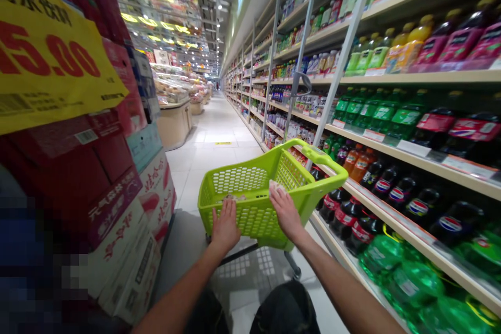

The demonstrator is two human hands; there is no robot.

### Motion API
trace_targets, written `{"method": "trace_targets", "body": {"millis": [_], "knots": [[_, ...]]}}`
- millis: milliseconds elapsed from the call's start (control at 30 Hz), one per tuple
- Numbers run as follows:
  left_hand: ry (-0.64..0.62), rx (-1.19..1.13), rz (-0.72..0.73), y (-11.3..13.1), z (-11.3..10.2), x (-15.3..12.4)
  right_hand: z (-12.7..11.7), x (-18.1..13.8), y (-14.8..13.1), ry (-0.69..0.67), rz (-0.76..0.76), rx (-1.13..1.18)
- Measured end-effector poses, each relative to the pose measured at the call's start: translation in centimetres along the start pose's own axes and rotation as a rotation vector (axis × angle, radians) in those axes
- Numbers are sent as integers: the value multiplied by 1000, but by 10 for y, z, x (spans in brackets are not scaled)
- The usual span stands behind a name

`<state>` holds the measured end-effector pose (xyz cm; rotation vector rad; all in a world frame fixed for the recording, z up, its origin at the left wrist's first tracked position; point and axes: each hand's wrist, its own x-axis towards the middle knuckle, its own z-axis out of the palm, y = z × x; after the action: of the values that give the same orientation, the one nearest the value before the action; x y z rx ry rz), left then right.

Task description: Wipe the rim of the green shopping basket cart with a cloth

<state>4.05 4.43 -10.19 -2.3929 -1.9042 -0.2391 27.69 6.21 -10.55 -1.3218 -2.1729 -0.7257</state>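
A lime-green shopping cart (pixel 250 222) stands side-on before me, its handle toward the right. My left hand (pixel 226 225) lies against the near side of the basket, fingers stretched out over the rim and holding nothing. In my right hand (pixel 287 213) is a crumpled pale pinkish cloth (pixel 277 188), pressed at the near rim close to the handle end. Some small items lie on the basket floor, too small to name. My fingers hide part of the cloth.
Drink shelves (pixel 410 148) full of bottles run along the right. On the left, stacked cartons (pixel 129 240) carry a yellow price sign (pixel 50 52). A tiled aisle (pixel 209 130) stretches ahead past wooden display counters (pixel 172 122). My knees (pixel 285 310) are just below the cart.
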Motion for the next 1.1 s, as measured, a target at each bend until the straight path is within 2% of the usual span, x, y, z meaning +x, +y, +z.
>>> {"method": "trace_targets", "body": {"millis": [100,167,233,300,400,467,533,633,700,800,900,1000,1100], "knots": [[7,-3,32,-11,-1,-3,-2,-1,13,13,82,-25],[6,-9,-14,-18,0,-5,-7,-2,29,49,202,-52],[-1,-26,-60,-19,1,-8,-3,0,30,69,254,-28],[-5,-48,-63,-13,3,-9,11,4,8,78,201,56],[-9,-68,-1,-6,4,-10,40,10,-45,99,48,213],[-25,-64,23,-9,5,-10,52,11,-64,101,-25,283],[-51,-52,12,-17,6,-10,53,9,-58,92,-19,298],[-91,-44,27,-23,10,-10,47,3,-30,109,170,247],[-105,-50,39,-17,12,-11,44,0,-25,120,235,251],[-107,-64,65,1,13,-15,45,-6,-50,94,94,342],[-84,-94,196,14,6,-15,43,-15,-72,59,-37,399],[-21,-114,302,11,-2,-3,35,-23,-56,40,37,361],[-21,-77,252,-1,-2,14,30,-25,-21,17,188,310]]}}
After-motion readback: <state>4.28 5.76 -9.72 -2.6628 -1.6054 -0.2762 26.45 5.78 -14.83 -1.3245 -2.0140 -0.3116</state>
